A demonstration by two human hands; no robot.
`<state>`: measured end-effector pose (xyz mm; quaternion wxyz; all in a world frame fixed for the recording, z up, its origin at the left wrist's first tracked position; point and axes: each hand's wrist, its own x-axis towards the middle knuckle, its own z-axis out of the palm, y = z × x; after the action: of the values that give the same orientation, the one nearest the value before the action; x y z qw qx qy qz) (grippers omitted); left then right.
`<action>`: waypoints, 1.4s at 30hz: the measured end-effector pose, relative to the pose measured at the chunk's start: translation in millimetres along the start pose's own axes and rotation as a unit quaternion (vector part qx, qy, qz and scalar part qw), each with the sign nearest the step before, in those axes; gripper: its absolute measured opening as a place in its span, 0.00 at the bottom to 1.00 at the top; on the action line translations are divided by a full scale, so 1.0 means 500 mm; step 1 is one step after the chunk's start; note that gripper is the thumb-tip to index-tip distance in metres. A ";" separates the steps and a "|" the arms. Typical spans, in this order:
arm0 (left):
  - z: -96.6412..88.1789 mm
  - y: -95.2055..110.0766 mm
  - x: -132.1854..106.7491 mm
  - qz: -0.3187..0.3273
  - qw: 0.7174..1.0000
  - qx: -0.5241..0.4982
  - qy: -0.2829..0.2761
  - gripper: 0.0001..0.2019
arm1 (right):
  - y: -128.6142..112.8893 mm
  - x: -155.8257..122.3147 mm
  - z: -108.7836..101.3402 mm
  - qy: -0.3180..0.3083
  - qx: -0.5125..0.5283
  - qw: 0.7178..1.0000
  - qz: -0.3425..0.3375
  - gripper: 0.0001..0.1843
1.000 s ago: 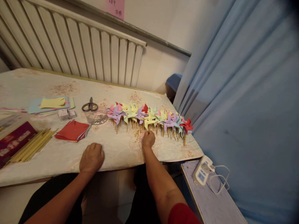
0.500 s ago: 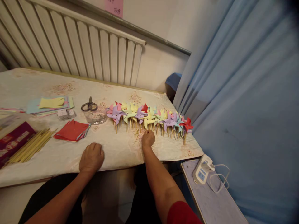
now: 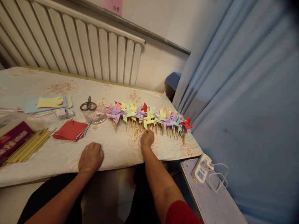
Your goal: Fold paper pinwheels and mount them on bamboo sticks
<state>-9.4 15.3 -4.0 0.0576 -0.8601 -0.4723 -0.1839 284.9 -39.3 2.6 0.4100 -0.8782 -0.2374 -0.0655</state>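
Across the cream, flower-patterned, cloth-covered desk (image 3: 121, 152) stretches a row of multicoloured, stick-mounted paper pinwheels (image 3: 149, 119) — the left hand (image 3: 91, 157) near the front edge, the right hand (image 3: 148, 137) just before the row's middle, both curled into fists, any contents hidden — with a red-topped square paper stack (image 3: 72, 130) and dark-handled scissors (image 3: 89, 103) to the row's left.

Indoor room (image 3: 161, 18), most likely in a home, ribbed radiator (image 3: 93, 51) against the wall, handwritten pink note (image 3: 113, 6) above it, long blue curtain (image 3: 245, 109) at the right, flower-patterned cloth-covered counter (image 3: 122, 149), power strip (image 3: 199, 173) on a small side stand (image 3: 217, 203)
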 end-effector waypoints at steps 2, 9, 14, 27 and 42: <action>0.000 0.000 0.000 0.000 1.000 0.000 0.002 0.10 | 0.000 -0.001 -0.001 0.000 -0.005 1.000 -0.002 0.10; -0.004 0.003 -0.001 0.002 1.000 0.009 0.012 0.09 | -0.005 -0.005 -0.007 -0.004 -0.019 1.000 -0.005 0.11; -0.002 0.001 -0.001 0.011 1.000 0.011 0.023 0.09 | -0.010 -0.004 -0.009 -0.010 -0.033 0.999 0.009 0.11; -0.006 0.005 -0.002 0.005 1.000 0.015 0.017 0.10 | -0.014 -0.003 -0.005 -0.016 -0.053 0.998 0.017 0.12; -0.011 0.011 -0.004 -0.014 1.000 0.001 -0.006 0.11 | 0.005 -0.023 -0.020 0.007 -0.017 1.000 -0.005 0.07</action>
<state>-7.3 9.3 0.9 0.0525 -0.8546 -0.4846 -0.1790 276.6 -52.6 4.0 0.3965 -0.8833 -0.2376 -0.0781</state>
